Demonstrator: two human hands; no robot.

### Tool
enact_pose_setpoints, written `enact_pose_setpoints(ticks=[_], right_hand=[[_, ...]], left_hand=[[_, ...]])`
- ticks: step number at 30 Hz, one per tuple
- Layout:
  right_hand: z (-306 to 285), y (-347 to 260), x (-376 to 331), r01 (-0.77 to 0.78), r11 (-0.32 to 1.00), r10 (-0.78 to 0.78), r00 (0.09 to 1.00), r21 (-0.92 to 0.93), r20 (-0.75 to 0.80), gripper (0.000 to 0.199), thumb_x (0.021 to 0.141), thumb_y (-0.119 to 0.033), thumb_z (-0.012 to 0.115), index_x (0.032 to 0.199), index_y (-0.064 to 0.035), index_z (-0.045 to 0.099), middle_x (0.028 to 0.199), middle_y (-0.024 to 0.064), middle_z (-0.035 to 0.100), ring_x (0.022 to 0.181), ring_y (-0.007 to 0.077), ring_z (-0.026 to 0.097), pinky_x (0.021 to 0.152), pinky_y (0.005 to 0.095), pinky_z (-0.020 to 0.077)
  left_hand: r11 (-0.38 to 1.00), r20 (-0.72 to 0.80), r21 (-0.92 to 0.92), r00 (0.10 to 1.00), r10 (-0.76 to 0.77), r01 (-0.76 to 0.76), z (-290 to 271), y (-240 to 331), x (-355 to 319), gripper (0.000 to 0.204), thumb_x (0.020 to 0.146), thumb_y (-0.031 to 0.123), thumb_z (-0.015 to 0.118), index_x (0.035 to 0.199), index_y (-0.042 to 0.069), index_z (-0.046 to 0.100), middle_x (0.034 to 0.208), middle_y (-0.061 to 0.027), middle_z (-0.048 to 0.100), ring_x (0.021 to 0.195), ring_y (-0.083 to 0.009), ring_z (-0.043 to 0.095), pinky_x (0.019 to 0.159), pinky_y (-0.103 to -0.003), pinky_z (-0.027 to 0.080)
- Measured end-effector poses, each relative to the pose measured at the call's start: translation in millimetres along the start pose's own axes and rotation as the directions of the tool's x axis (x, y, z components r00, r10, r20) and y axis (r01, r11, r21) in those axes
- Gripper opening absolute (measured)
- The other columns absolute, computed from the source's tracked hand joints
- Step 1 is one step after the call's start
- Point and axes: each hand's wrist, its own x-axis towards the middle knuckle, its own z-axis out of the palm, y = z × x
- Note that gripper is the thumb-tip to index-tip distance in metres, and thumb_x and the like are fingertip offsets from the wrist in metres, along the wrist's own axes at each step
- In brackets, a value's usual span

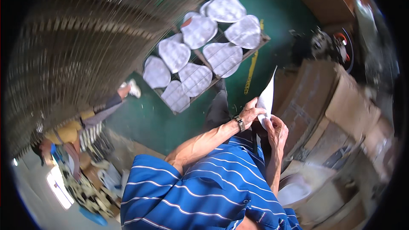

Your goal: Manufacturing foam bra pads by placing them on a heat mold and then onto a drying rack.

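A thin, white flat piece (267, 97), seen nearly edge-on, stands up between my hands. My left hand (250, 111), with a watch at its wrist, pinches the piece's lower left side. Fingers of my right hand (277, 130) close on its bottom end, and their tips are partly hidden by the piece. Ahead to the left, several rounded white pads (223, 59) lie spread over a wire rack (197, 53); some overlap one another. I cannot tell what the pads are made of.
Tall stacked wire racks (93, 30) rise at the left. Brown cardboard boxes (313, 89) stand close by my right. Another person in yellow (64, 132) bends at the far left, beside piled cloth. Yellow tape (251, 72) marks the green floor (149, 119).
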Motion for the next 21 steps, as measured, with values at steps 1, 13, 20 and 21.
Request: enact_pose_setpoints(ticks=[1,13,20,21], right_hand=[[16,-13,10,0.079,0.997,-0.078,0.996,-0.022,0.052,0.035,0.084,-0.031,0.076,0.107,-0.0053,0.075,0.078,0.0099,0.068,0.069,0.0194,0.065,0.066,0.0338,0.0506],[198,-110,72,0.538,0.838,-0.43,0.758,-0.097,0.491,0.034,0.094,-0.026,0.066,0.116,-0.0001,0.069,0.084,0.0137,0.065,0.071,0.0211,0.061,0.068,0.0324,0.0497],[265,-80,88,0.699,0.675,-0.396,0.611,-0.234,0.685,0.026,0.092,-0.018,0.065,0.112,-0.0005,0.07,0.083,0.0131,0.065,0.07,0.0212,0.061,0.067,0.0327,0.0496],[273,-67,95,0.701,0.664,-0.367,0.611,-0.262,0.701,0.026,0.092,-0.017,0.065,0.112,-0.0006,0.07,0.083,0.013,0.065,0.07,0.0212,0.061,0.067,0.0327,0.0496]], left_hand=[[0.997,-0.07,-0.013,0.994,0.081,-0.082,-21,3,2,0.044,0.082,0.003,0.065,0.124,0.006,0.054,0.109,-0.006,0.064,0.1,-0.0175,0.065,0.085,-0.036,0.057],[0.69,-0.662,-0.181,0.606,0.442,-0.701,-245,20,-10,0.04,0.085,-0.005,0.062,0.123,0.007,0.055,0.114,-0.0025,0.064,0.104,-0.0144,0.063,0.09,-0.032,0.053],[0.365,-0.891,-0.15,0.285,0.352,-0.919,-418,-8,-47,0.06,0.079,-0.006,0.066,0.136,0.008,0.054,0.108,-0.0008,0.064,0.088,-0.0096,0.064,0.069,-0.02,0.053],[0.35,-0.918,-0.112,0.232,0.321,-0.93,-447,-26,-45,0.061,0.077,-0.007,0.066,0.135,0.008,0.054,0.109,-0.0013,0.064,0.092,-0.0112,0.064,0.073,-0.023,0.054]])
